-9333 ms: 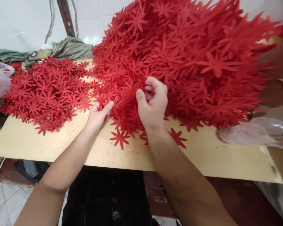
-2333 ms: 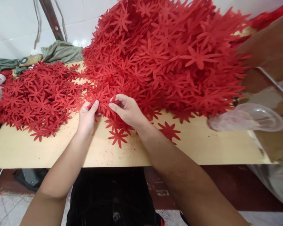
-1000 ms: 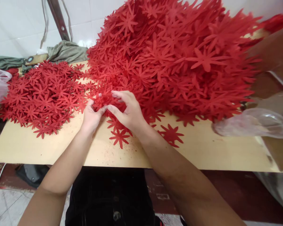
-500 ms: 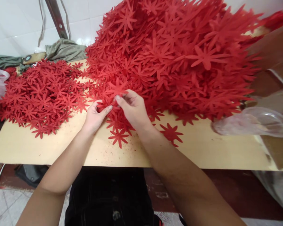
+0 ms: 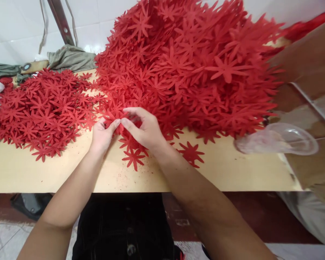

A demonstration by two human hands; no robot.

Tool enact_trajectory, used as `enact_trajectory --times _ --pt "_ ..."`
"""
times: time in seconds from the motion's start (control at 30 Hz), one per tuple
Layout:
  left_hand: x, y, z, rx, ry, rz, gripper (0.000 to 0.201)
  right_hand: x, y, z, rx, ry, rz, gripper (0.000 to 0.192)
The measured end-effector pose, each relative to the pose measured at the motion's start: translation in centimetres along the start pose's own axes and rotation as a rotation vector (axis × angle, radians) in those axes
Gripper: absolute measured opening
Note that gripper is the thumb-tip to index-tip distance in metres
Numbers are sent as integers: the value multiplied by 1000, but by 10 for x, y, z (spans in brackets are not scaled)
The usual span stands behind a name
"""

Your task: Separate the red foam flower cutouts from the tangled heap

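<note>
Where the two hands meet at the foot of the big red heap (image 5: 186, 68), the left hand (image 5: 101, 135) and right hand (image 5: 144, 128) pinch a cluster of red paper flowers (image 5: 114, 116) between thumbs and fingers above the tan table (image 5: 233, 169). Loose flowers (image 5: 191, 153) lie just beside the right wrist. Farther left spreads a flatter pile (image 5: 43, 110), with a grey cloth (image 5: 70, 59) behind it.

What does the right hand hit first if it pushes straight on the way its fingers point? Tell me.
The right hand points up-left toward the left hand; it would probably first meet the red flower cutouts pinched between them, then the left hand's fingertips. Depth is unclear.
</note>
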State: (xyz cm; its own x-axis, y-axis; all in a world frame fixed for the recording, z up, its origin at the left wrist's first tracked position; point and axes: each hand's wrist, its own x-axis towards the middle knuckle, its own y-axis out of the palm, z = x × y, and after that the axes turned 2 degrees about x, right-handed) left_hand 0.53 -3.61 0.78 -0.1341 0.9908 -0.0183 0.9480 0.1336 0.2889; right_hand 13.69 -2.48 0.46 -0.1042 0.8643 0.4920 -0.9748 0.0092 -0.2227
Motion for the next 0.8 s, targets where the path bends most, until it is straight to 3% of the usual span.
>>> enact_trajectory --times 0.2,0.5,0.8 --pt "0 3 1 21 -29 49 32 -2 8 2 138 121 115 22" --pt "-4 5 -2 9 -69 207 37 6 1 -4 319 215 -78 16" --pt "1 2 2 29 -27 86 37 11 -11 -16 326 272 -196 15"
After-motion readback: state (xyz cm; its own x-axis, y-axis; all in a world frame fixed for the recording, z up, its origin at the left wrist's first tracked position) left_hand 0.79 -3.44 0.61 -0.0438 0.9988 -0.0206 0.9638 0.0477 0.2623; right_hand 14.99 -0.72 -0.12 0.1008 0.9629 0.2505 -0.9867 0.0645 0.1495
